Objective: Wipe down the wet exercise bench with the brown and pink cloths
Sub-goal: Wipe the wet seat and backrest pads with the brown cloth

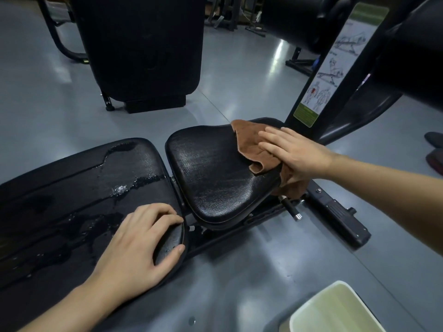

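Note:
The black exercise bench lies across the view. Its long back pad [72,188] carries puddles and streaks of water, and its smaller seat pad [215,168] looks damp. A brown cloth [249,142] lies over the seat pad's far right edge, and my right hand [294,154] presses flat on it with straight fingers. My left hand [141,245] grips the near corner of the back pad, fingers curled over its edge and thumb along its side. No pink cloth is in view.
A bench frame bar with a knob [335,212] runs along the floor at the right. An upright post with an exercise chart [335,63] stands behind the seat. Another padded machine [141,49] stands farther back. A pale bin [335,307] sits at the bottom right.

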### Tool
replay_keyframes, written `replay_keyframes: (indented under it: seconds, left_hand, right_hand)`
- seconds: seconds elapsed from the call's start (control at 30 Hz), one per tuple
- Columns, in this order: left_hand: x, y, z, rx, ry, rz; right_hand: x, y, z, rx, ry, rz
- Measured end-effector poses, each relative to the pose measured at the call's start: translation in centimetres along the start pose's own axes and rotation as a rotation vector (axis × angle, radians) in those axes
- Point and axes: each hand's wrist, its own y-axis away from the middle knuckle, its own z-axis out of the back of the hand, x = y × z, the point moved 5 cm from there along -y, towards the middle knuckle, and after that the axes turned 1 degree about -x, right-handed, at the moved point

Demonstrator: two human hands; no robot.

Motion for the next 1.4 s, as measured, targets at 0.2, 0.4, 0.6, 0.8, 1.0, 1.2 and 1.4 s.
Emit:
replay_keyframes:
  seconds: [0.2,0.4,0.6,0.8,1.0,1.2,1.4]
  left_hand:
    - [0.0,0.0,0.0,0.010,0.000,0.005]
    - [0.0,0.0,-0.1,0.009,-0.010,0.005]
    - [-0.2,0.0,0.2,-0.001,-0.015,0.008]
    - [-0.3,0.2,0.5,-0.015,-0.007,0.011]
    - [-0.4,0.2,0.5,-0.026,-0.004,0.012]
    - [-0.3,0.1,0.5,-0.026,0.000,0.011]
    - [-0.4,0.0,0.6,-0.037,0.003,0.009]
  right_hand:
    - [6.0,-0.7,0.8,-0.041,-0.043,0.106]
    - [13.1,-2.1,2.5,-0.050,-0.096,0.097]
    - [17.9,-4.5,4.0,-0.002,-0.100,-0.061]
    - [19.1,-6.8,4.8,0.019,-0.163,-0.166]
    - [18.3,-9.7,4.7,0.009,-0.206,0.045]
    - [15.9,-13.0,5.1,-0.042,-0.279,0.242]
    - [14.5,-16.7,4.7,0.025,-0.267,0.221]
